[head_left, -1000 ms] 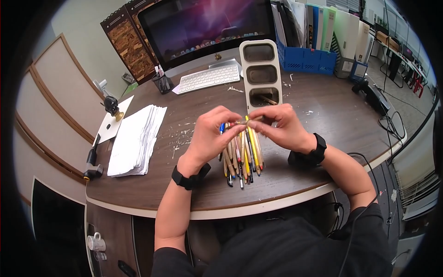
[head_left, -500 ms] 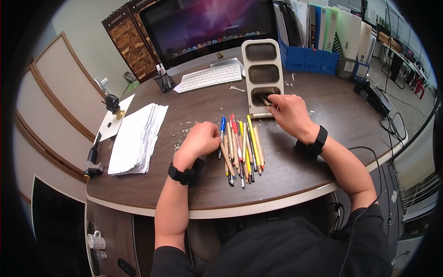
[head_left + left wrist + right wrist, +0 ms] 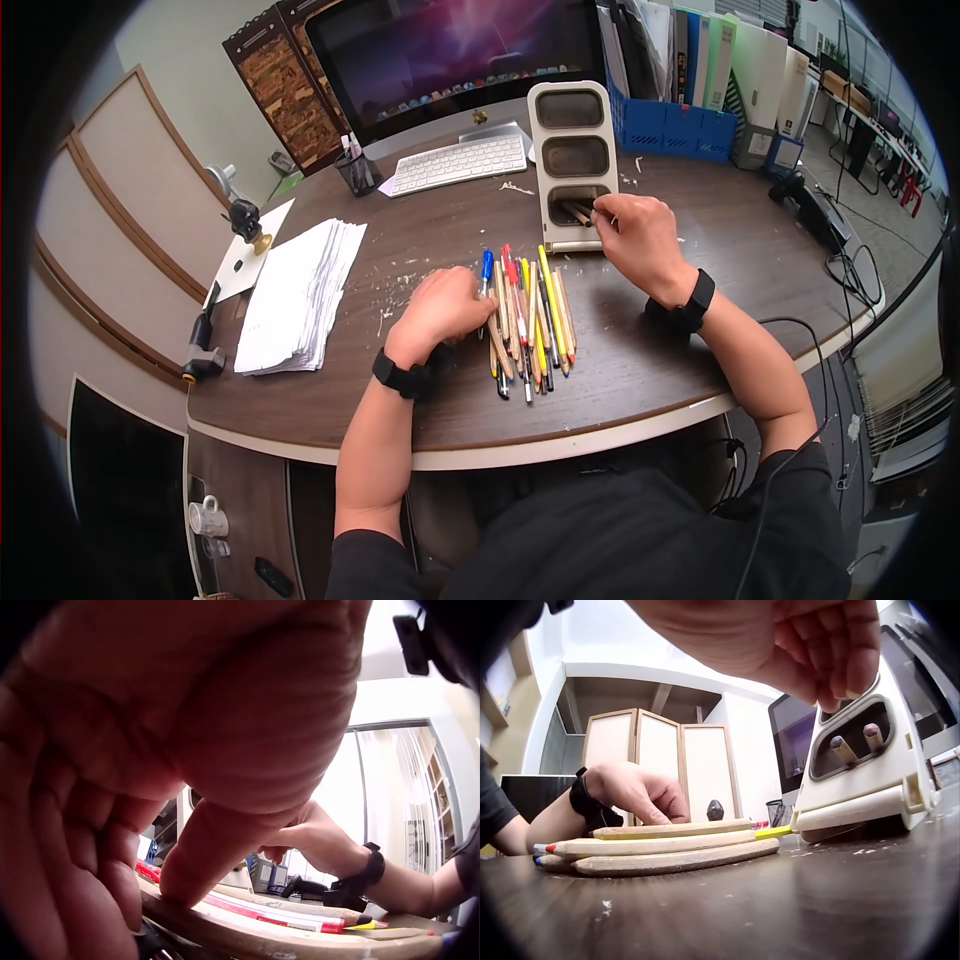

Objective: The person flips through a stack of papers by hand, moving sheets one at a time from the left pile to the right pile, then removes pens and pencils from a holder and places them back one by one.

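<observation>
Many pencils and pens [image 3: 532, 320] lie in a bundle on the desk. At the bundle's left side, my left hand [image 3: 443, 303] pinches a wooden pencil [image 3: 247, 930] by its end, thumb on top, beside a blue-capped pen [image 3: 487, 262]. A beige holder [image 3: 574, 129] with three dark compartments stands leaning behind the bundle. Two pencils [image 3: 871, 736] stick out of its lowest compartment. Beside that opening is my right hand [image 3: 643, 238]; in the right wrist view its loosely curled fingers [image 3: 855, 664] hang above the pencil ends with nothing visible between them.
A stack of paper [image 3: 297, 300] lies to the left. Behind are a keyboard [image 3: 458, 165], a mesh pen cup [image 3: 358, 172], a monitor [image 3: 450, 60] and a blue crate [image 3: 675, 130] of binders. Shavings are scattered over the desk [image 3: 420, 420].
Both hands were together above the bundle and then parted. The right hand carried a pencil to the lowest compartment and let go; the left went down to the bundle and took hold of a pencil.
</observation>
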Tool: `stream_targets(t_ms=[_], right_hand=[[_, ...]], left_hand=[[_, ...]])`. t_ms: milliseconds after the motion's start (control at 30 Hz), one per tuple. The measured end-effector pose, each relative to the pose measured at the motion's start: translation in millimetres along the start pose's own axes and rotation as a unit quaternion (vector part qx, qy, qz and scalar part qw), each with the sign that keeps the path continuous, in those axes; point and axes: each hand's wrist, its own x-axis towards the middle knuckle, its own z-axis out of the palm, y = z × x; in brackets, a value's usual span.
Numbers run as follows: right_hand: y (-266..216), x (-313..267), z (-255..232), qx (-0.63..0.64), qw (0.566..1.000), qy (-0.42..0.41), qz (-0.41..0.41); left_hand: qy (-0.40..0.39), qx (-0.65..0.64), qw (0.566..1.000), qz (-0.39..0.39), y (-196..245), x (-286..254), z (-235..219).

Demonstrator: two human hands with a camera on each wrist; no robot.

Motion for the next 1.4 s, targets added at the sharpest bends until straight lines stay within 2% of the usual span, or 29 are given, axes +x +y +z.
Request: stream_targets(t_ms=[200, 433, 500, 533, 600, 733, 767, 800, 833, 867, 900, 933, 967, 1000, 1067, 1100, 1167, 1200, 1267, 1300, 1333, 1367, 1400], right_hand=[[-5.8, 0.4, -0.8, 0.018, 0.999, 0.006, -0.029], [-9.3, -1.2, 1.0, 0.037, 0.998, 0.008, -0.051], [-7.4, -0.9, 1.9, 0.034, 0.998, 0.005, -0.055], [-6.6, -1.1, 2.1, 0.031, 0.998, 0.000, -0.060], [-7.0, -2.0, 2.9, 0.035, 0.998, 0.000, -0.061], [-11.2, -1.0, 0.3, 0.061, 0.995, -0.007, -0.075], [-12.9, -0.2, -2.3, 0.060, 0.995, -0.006, -0.074], [-15.7, 0.2, -5.7, 0.125, 0.988, -0.075, -0.042], [-19.1, 0.4, -8.4, 0.189, 0.972, -0.142, -0.009], [-22.7, -0.2, -9.3, 0.189, 0.972, -0.141, -0.007], [-27.6, -1.5, -9.4, 0.291, 0.931, -0.216, 0.047], [-34.2, -2.8, -10.6, 0.387, 0.871, -0.287, 0.099], [-46.9, -2.3, -20.1, 0.408, 0.843, -0.329, 0.120], [-48.9, -4.9, -19.6, 0.413, 0.834, -0.351, 0.106], [-54.5, -6.0, -18.7, 0.393, 0.844, -0.360, 0.063], [-54.4, -9.6, -15.0, 0.393, 0.844, -0.359, 0.063], [-53.9, -15.4, -6.6, 0.430, 0.864, -0.259, 0.038], [-51.3, -15.8, -7.2, 0.430, 0.864, -0.260, 0.038], [-50.1, -10.8, -15.8, 0.457, 0.851, -0.232, 0.114], [-46.6, -8.1, -17.4, 0.418, 0.882, -0.183, 0.115], [-45.1, -8.0, -11.9, 0.418, 0.901, -0.081, 0.083], [-40.7, -5.8, -11.0, 0.357, 0.933, -0.022, 0.042], [-34.4, -2.9, -10.7, 0.292, 0.956, 0.036, 0.001]], left_hand=[[0.011, -0.061, 0.998, 0.006, -0.3, 1.4, 3.5], [-0.005, -0.023, 1.000, 0.016, 0.9, -1.6, 7.9], [0.094, 0.059, 0.989, 0.097, -5.9, 2.9, 19.7], [0.095, 0.059, 0.989, 0.098, -0.7, 1.3, 16.2], [0.037, 0.053, 0.997, 0.042, 10.5, -4.2, 8.2], [0.034, 0.039, 0.998, 0.033, 8.8, 0.6, 5.2], [0.050, 0.000, 0.998, 0.044, 12.4, -2.7, -0.5], [0.065, -0.038, 0.996, 0.055, 13.3, -4.7, -3.9], [0.045, -0.103, 0.992, 0.064, 10.3, -5.3, -6.3], [0.044, -0.102, 0.992, 0.065, 11.2, -6.0, -5.9], [0.030, -0.228, 0.968, 0.100, 12.9, -8.2, -6.0], [0.016, -0.350, 0.927, 0.132, 14.8, -9.9, -6.8], [-0.013, -0.366, 0.914, 0.174, 15.3, -10.7, -7.9], [-0.014, -0.366, 0.914, 0.174, 17.6, -11.6, -7.3], [-0.046, -0.421, 0.879, 0.218, 23.4, -13.0, -4.6], [-0.045, -0.420, 0.880, 0.218, 25.2, -13.3, -3.2], [-0.042, -0.464, 0.851, 0.242, 27.7, -12.7, -0.3], [-0.042, -0.464, 0.851, 0.242, 25.6, -9.8, 0.2], [0.032, -0.490, 0.841, 0.228, 18.1, -2.5, -0.5], [0.054, -0.485, 0.850, 0.196, 15.0, -1.5, -1.8], [0.055, -0.485, 0.850, 0.197, 11.0, 1.2, -1.6], [0.123, -0.312, 0.931, 0.144, 5.5, 5.8, 1.0], [0.185, -0.125, 0.971, 0.085, 0.2, 10.5, 5.4]])
